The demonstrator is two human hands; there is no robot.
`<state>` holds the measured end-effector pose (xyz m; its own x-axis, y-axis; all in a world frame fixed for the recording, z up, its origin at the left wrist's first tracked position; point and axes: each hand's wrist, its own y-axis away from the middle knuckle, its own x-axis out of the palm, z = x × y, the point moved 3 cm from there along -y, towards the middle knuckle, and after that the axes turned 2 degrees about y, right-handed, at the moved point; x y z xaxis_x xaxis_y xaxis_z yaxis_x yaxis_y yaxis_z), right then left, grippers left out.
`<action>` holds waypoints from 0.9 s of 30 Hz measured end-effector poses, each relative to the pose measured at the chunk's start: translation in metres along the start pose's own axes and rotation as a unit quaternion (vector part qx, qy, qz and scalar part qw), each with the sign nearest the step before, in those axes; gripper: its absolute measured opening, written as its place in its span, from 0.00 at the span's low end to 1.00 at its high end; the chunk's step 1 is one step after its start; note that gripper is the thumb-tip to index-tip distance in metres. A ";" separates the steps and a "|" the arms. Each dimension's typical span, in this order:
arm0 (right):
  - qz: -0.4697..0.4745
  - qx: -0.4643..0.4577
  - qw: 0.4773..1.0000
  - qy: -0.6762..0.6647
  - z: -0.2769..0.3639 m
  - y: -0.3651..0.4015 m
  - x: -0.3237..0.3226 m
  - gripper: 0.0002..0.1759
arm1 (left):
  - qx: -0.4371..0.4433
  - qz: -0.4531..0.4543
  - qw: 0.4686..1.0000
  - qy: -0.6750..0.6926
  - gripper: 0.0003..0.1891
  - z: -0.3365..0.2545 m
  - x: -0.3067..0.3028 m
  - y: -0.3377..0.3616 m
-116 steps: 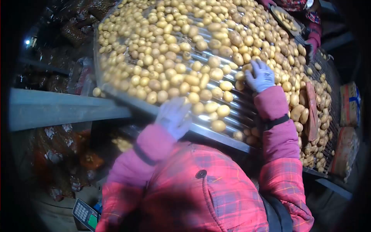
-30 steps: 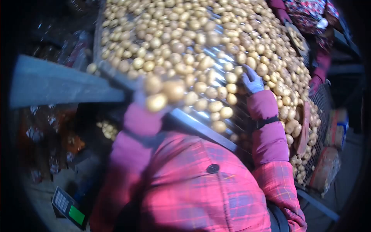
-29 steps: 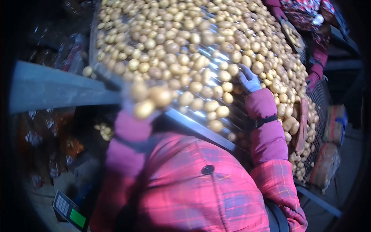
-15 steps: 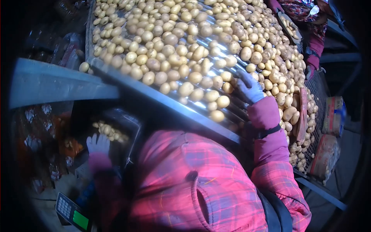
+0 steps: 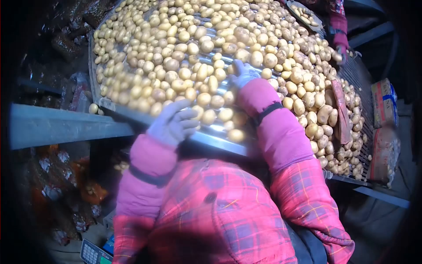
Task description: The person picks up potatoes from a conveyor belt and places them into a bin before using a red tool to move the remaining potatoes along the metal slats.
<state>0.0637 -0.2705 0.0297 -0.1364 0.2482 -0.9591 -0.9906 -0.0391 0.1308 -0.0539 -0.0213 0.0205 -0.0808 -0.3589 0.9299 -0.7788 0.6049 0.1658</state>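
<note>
A wide heap of potatoes [image 5: 171,64] covers a sloping metal sorting table [image 5: 220,143]. My left hand [image 5: 173,123], in a pale glove, hovers at the table's near edge over the potatoes, its fingers apart and nothing held. Farther in, my right hand [image 5: 245,74], gloved too, reaches among the potatoes with fingers spread. A potato lies against its fingertips, though no grip on it shows. Bare shiny slats show between the potatoes around the right hand.
Another person's sleeved arm [image 5: 338,33] reaches in at the far right, near a tray of potatoes [image 5: 304,15]. A reddish strip [image 5: 341,110] lies across the heap. Packed sacks [image 5: 383,154] stand at right, a metal beam [image 5: 66,127] at left, and a keypad scale [image 5: 93,254] below.
My left hand has risen from the small potato pile below the table to its near edge. My right hand has moved left and farther inward. The other person's arm has shifted upward.
</note>
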 end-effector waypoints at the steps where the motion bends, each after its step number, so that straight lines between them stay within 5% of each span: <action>1: 0.015 -0.001 0.997 -0.078 -0.001 0.002 -0.002 0.30 | 0.012 -0.032 0.999 -0.015 0.24 0.006 0.008 -0.007; 3: 0.090 -0.025 0.952 -0.291 -0.005 0.006 0.010 0.34 | 0.018 -0.161 0.987 -0.013 0.25 0.016 0.023 -0.021; 5: 0.082 -0.207 0.972 -0.069 0.025 0.035 -0.040 0.34 | -0.016 -0.148 0.988 0.051 0.26 0.020 0.015 -0.043; 6: 0.032 -0.281 0.953 -0.106 0.025 0.044 -0.056 0.24 | -0.018 -0.116 0.989 0.091 0.24 0.021 0.020 -0.055; 7: -0.045 -0.223 0.950 -0.215 -0.010 0.015 -0.017 0.20 | -0.021 -0.124 0.988 0.092 0.24 0.020 0.018 -0.057; 8: -0.039 -0.306 0.913 -0.268 -0.055 -0.004 -0.008 0.24 | -0.035 -0.124 0.985 0.117 0.24 0.020 0.016 -0.058; 9: -0.027 0.035 0.931 -0.363 -0.067 -0.013 -0.038 0.24 | -0.048 -0.121 0.981 0.143 0.24 0.020 0.015 -0.059; 10: -0.068 0.060 0.940 -0.330 -0.096 -0.021 -0.051 0.25 | -0.050 -0.129 0.981 0.135 0.23 0.019 0.015 -0.059; 11: -0.111 0.057 0.984 -0.128 -0.130 -0.034 -0.049 0.25 | -0.051 -0.132 0.980 0.137 0.23 0.024 0.016 -0.060; 13: -0.073 0.056 0.995 -0.044 -0.137 -0.045 -0.049 0.26 | 0.042 -0.203 0.978 -0.009 0.23 0.028 0.011 -0.062; 14: -0.089 0.031 0.995 -0.029 -0.130 -0.049 -0.044 0.26 | 0.092 -0.182 0.937 -0.283 0.22 0.031 0.004 -0.063; 17: -0.098 -0.123 0.979 -0.129 -0.125 -0.078 -0.018 0.25 | 0.099 -0.184 0.962 -0.177 0.20 0.035 -0.006 -0.060; 19: 0.015 -0.075 0.969 -0.237 -0.103 -0.077 -0.013 0.24 | 0.047 -0.159 0.949 -0.268 0.21 0.029 -0.019 -0.068; 21: 0.048 -0.191 0.965 -0.173 -0.070 -0.065 -0.035 0.22 | 0.043 -0.127 0.885 -0.445 0.21 0.020 -0.005 -0.070; 22: 0.113 -0.116 0.928 -0.335 -0.069 -0.068 -0.039 0.20 | 0.049 -0.172 0.936 -0.302 0.22 0.022 -0.012 -0.071; 23: 0.054 -0.097 0.888 -0.446 -0.076 -0.079 -0.040 0.20 | 0.051 -0.175 0.936 -0.300 0.22 0.023 -0.016 -0.069; 25: 0.015 0.071 0.903 -0.424 -0.088 -0.087 -0.047 0.17 | 0.042 -0.219 0.939 -0.264 0.23 0.028 -0.014 -0.065; 27: -0.012 -0.019 0.972 -0.235 -0.077 -0.081 -0.044 0.15 | 0.047 -0.221 0.924 -0.309 0.22 0.024 0.015 -0.062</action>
<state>0.1501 -0.3529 0.0417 -0.1099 0.6632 -0.7403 -0.9938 -0.0612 0.0927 -0.0212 -0.0814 0.0167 -0.0585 -0.9110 0.4082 -0.8686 0.2480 0.4290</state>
